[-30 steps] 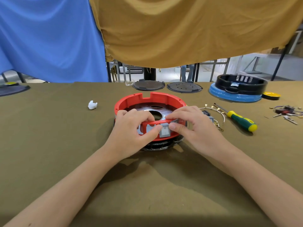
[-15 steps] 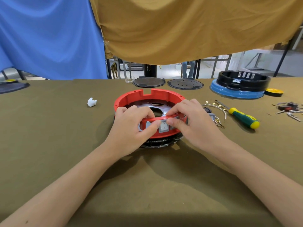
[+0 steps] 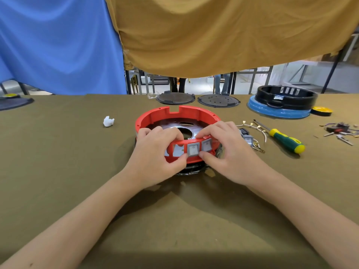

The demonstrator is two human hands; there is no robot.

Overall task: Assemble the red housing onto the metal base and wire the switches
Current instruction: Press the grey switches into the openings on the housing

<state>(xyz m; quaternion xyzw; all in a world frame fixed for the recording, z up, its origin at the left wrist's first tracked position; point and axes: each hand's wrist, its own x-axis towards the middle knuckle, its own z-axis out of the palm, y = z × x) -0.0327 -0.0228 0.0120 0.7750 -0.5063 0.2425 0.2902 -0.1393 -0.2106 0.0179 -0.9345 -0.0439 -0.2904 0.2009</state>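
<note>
Head-worn camera looks forward and down, close over the table (image 3: 58,171).

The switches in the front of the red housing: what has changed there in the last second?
A second grey switch now sits beside the first switch. The right hand pinches it; the left hand keeps gripping the red housing. The screwdriver has not moved.

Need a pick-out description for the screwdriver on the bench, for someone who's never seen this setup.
Start at the round red plastic housing in the middle of the olive cloth-covered table and look right, past the loose brass-tipped wires. The screwdriver lies flat there, slim metal shaft pointing away from the person. It is the only tool with a green handle banded in yellow at both ends.
</note>
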